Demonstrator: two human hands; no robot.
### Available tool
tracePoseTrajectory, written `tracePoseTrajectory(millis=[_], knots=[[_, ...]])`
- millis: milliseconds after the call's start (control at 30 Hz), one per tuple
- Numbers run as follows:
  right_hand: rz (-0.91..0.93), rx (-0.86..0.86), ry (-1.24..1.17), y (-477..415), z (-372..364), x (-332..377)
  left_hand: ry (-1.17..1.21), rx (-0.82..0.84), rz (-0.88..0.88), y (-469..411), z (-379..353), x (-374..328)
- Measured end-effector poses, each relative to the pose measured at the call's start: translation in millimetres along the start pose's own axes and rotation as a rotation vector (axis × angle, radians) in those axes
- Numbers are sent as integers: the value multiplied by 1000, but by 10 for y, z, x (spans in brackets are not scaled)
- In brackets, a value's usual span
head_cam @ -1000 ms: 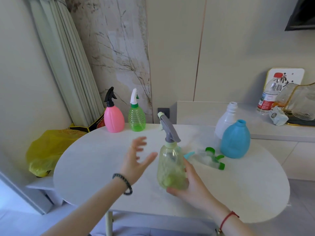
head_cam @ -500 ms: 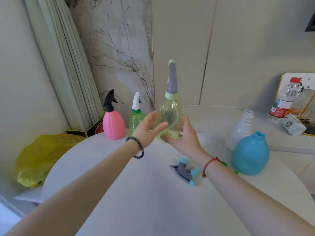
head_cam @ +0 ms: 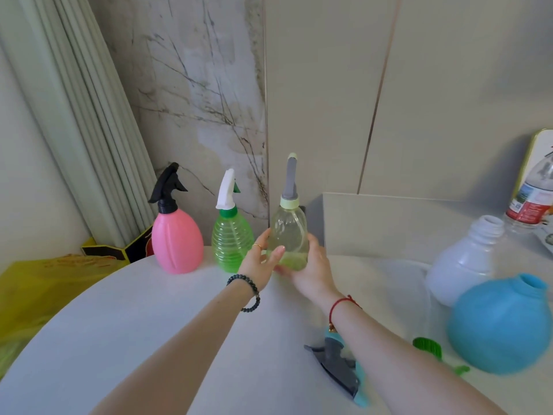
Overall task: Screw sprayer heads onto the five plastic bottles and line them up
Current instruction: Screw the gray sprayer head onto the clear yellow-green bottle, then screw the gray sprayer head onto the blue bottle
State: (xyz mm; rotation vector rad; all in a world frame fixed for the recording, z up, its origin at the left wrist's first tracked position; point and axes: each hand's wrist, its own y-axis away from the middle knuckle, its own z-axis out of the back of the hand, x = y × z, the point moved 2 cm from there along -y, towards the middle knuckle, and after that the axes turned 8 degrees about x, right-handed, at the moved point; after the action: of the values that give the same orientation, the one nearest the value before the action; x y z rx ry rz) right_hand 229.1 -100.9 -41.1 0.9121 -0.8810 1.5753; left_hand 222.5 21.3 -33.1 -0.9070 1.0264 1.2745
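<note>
Both hands hold a pale yellow bottle [head_cam: 288,232] with a grey sprayer head, upright at the table's far edge. My left hand [head_cam: 258,263] touches its left side and my right hand [head_cam: 311,269] wraps its lower right. It stands right of a green bottle [head_cam: 230,244] with a white sprayer and a pink bottle [head_cam: 176,244] with a black sprayer. A white bottle [head_cam: 466,259] and a blue bottle [head_cam: 499,324] stand open-necked at right. A grey-and-teal sprayer head [head_cam: 338,366] lies under my right forearm, and a green sprayer head [head_cam: 428,347] lies beside the blue bottle.
The round white table [head_cam: 149,324] fills the lower view. A yellow bag [head_cam: 39,283] sits left of it. Grey slats [head_cam: 89,145] lean in the left corner. A ledge at the back right carries a water bottle [head_cam: 532,199].
The yellow bottle went from near my body, up and across the table, down to the far edge beside the green bottle. My left hand, free a second ago, has closed onto it.
</note>
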Motion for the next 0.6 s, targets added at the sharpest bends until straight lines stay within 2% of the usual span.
tracePoseTrajectory(millis=[100,200,267,300,367,467,533,600], knots=[[-24,43,29,37,22,33,-11,11,37,48,-31,-35],[-35,39,66,276,178,119,3,-162,43,283,-85,-112],[73,-34,72,567,388,185,57,-265,-28,547,-202,-165],[142,-90,81,744,521,216,60,-265,-70,683,-299,-203],[256,-224,114,1096,832,261,47,-178,-144,908,-538,-298],[340,-453,163,1515,1358,256,0,87,-184,1069,-935,-510],[331,-592,206,1702,1694,171,-15,239,-182,1105,-1190,-689],[244,-655,226,1813,1961,3,-1,319,-172,1121,-1429,-854]])
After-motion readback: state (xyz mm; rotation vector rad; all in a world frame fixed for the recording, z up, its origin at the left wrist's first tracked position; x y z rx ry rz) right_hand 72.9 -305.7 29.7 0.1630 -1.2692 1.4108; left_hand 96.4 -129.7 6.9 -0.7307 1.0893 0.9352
